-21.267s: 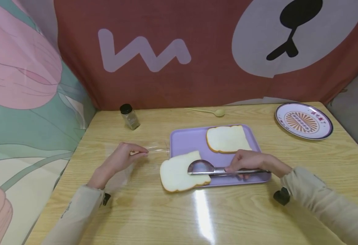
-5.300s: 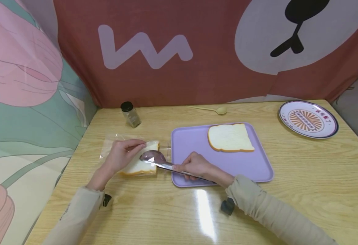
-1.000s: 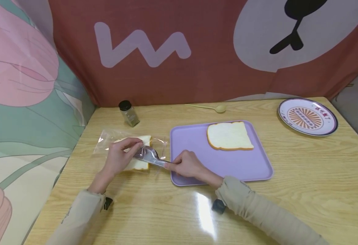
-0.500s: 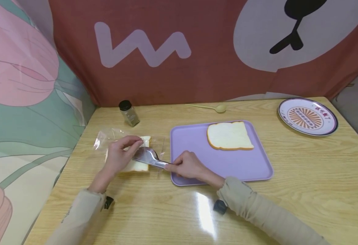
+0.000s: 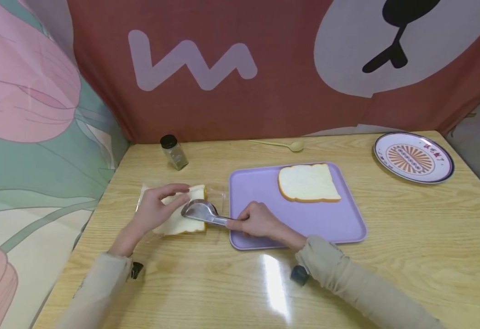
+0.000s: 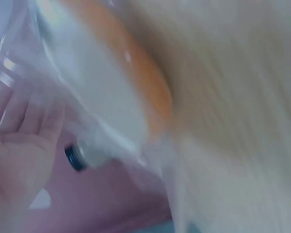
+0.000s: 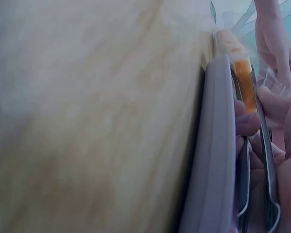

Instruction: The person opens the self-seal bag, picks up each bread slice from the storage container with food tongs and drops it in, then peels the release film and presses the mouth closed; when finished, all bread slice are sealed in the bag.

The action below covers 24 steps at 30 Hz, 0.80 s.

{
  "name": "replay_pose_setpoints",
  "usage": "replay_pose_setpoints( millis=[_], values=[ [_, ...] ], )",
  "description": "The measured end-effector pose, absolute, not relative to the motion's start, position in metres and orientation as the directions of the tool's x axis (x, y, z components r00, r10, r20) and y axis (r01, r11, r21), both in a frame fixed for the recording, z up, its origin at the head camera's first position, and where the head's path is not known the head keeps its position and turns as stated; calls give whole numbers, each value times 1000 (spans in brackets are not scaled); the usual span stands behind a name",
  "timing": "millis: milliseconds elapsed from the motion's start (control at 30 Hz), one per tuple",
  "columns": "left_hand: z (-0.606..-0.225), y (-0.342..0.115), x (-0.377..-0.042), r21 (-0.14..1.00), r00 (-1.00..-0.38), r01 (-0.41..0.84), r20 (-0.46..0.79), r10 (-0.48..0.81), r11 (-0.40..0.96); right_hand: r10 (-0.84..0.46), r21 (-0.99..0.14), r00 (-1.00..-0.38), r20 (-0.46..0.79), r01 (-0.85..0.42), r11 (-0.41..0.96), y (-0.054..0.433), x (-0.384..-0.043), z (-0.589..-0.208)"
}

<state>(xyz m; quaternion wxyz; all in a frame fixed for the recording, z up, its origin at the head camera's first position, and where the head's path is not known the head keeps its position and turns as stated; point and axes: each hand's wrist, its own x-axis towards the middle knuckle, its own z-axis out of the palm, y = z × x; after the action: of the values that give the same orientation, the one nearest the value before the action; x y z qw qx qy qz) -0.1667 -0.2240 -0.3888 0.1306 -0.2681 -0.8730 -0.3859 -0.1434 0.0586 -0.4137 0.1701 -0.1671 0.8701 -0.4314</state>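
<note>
My right hand [image 5: 258, 220] grips metal food tongs [image 5: 200, 211] over the left edge of the purple tray [image 5: 256, 233]. The tongs' rounded end lies over a bread slice [image 5: 184, 225], and in the right wrist view the slice's orange crust [image 7: 245, 82] sits between the two arms. That slice lies inside a clear plastic bag [image 5: 217, 196], left of the tray. My left hand [image 5: 155, 210] is over the slice and bag, its thumb and fingertips apart. Another bread slice [image 5: 308, 183] lies at the tray's back right.
A black-lidded glass jar [image 5: 174, 153] stands at the back left of the wooden table [image 5: 207, 283]. A pale yellow spoon [image 5: 295, 146] lies behind the tray. A patterned plate [image 5: 412, 157] rests at the back right.
The left slice has gone from the tray into the bag with the tongs. In the last half second, my left thumb and fingertips have parted and the raised bag film has dropped lower.
</note>
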Motion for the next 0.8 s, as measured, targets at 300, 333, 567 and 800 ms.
replay_pose_setpoints(
  millis=[300,333,567,800],
  values=[
    [-378,-279,-171,617,-894,412,132,428,670,-443,-808,-877,-188,-118,578,69,-147,-412],
    [-380,-283,-171,600,-895,409,117,430,688,-446,-809,-874,-192,-116,577,69,-147,-412],
    [-398,-290,-172,541,-900,429,190,391,723,-452,-810,-867,-211,-105,578,71,-149,-411],
    [-405,-289,-174,549,-910,406,169,379,730,-455,-814,-863,-219,-95,572,71,-149,-413]
  ],
)
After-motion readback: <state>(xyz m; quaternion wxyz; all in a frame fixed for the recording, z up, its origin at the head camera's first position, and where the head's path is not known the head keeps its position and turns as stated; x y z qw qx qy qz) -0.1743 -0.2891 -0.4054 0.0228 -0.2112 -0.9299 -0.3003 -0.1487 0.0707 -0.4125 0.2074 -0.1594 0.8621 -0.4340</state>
